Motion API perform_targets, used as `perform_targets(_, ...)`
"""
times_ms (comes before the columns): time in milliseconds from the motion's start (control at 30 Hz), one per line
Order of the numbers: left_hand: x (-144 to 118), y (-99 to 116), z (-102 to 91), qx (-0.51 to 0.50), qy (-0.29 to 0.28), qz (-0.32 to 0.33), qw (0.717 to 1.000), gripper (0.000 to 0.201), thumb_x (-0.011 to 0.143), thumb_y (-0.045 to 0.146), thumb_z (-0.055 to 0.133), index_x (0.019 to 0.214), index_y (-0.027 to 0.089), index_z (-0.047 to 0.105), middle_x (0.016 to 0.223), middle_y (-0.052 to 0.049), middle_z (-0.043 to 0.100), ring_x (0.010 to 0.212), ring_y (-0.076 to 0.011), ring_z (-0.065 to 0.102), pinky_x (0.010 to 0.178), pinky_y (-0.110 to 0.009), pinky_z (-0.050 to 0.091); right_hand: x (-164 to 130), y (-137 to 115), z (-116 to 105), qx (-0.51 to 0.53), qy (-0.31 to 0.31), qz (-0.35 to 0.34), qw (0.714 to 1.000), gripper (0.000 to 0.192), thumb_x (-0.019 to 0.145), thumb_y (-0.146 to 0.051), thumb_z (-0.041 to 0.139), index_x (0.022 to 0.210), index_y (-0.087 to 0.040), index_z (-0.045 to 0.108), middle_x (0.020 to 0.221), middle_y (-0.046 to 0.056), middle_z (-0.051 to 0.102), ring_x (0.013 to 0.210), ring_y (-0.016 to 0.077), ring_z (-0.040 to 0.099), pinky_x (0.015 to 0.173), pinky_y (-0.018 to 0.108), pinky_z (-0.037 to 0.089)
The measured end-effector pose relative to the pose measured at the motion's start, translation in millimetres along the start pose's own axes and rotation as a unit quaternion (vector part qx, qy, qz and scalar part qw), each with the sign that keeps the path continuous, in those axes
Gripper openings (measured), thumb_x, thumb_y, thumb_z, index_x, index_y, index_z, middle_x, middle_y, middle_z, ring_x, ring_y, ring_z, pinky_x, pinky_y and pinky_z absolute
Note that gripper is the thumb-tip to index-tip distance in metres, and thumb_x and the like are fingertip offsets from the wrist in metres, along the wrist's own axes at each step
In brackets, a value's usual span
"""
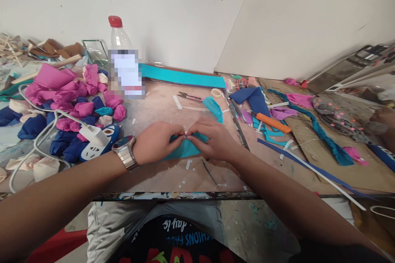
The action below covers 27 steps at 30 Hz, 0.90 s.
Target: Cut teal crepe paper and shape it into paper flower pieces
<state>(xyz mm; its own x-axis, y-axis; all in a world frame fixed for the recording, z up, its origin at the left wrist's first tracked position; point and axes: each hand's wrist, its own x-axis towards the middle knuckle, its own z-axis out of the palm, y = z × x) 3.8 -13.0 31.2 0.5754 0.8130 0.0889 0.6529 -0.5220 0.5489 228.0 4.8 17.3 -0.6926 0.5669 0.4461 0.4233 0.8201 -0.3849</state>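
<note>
Both hands meet over the middle of the table, gripping a turquoise fabric strip. My left hand, with a metal watch at its wrist, pinches the strip's upper edge between thumb and forefinger. Right beside it, my right hand pinches the same edge, the fingertips of both hands almost touching. Much of the strip is hidden behind the fingers. Beyond the hands lie another turquoise piece, a pair of thread snips and a roll of tape.
Fabric flowers in pink, navy and cream heap at left around a power strip with a white plug. A red-capped bottle stands behind a blurred phone. An orange-handled cutter, fabric scraps and a pincushion lie at right.
</note>
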Motion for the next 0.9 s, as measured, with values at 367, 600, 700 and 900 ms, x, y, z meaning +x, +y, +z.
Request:
perform_targets(367, 0.0, -0.2, 3.7, 0.055, 0.007, 0.0, 0.998, 0.029, 0.101, 0.035, 0.049, 0.095, 0.02, 0.072, 0.084, -0.004, 0.074, 0.076, -0.02, 0.065, 0.067, -0.03, 0.036, 1.8, -2.0, -0.6, -0.021, -0.019, 0.008, 1.0, 0.008, 0.097, -0.022, 0.056, 0.095, -0.019, 0.064, 0.09, 0.007, 0.072, 0.089, 0.0234, 0.064, 0.083, 0.038, 0.048)
perform_targets(600, -0.3, 0.4, 5.0, 0.031, 0.008, 0.014, 0.999, 0.027, 0.101, 0.034, 0.049, 0.103, 0.022, 0.073, 0.093, -0.003, 0.077, 0.082, -0.0201, 0.068, 0.071, -0.03, 0.04, 4.2, -8.8, -3.4, -0.006, -0.046, 0.021, 0.999, 0.015, 0.099, -0.02, 0.048, 0.094, -0.018, 0.062, 0.091, 0.008, 0.069, 0.091, 0.0233, 0.06, 0.084, 0.038, 0.047)
perform_targets(700, -0.5, -0.1, 5.8, 0.04, 0.01, 0.02, 0.999, 0.028, 0.103, 0.035, 0.047, 0.105, 0.022, 0.072, 0.096, -0.004, 0.078, 0.085, -0.0208, 0.069, 0.072, -0.03, 0.041, 3.5, -7.3, -3.4, -0.006, -0.043, 0.029, 0.999, 0.015, 0.099, -0.021, 0.049, 0.092, -0.019, 0.062, 0.089, 0.008, 0.068, 0.091, 0.0238, 0.059, 0.084, 0.039, 0.047)
perform_targets(900, 0.0, -0.6, 7.3, 0.052, -0.002, 0.013, 0.999, 0.033, 0.104, 0.038, 0.045, 0.1, 0.021, 0.072, 0.09, -0.005, 0.076, 0.08, -0.0209, 0.067, 0.071, -0.03, 0.041, 0.5, -2.7, -2.0, 0.009, -0.028, 0.026, 0.999, 0.008, 0.092, -0.019, 0.057, 0.087, -0.02, 0.064, 0.083, 0.006, 0.069, 0.093, 0.0244, 0.06, 0.086, 0.04, 0.047)
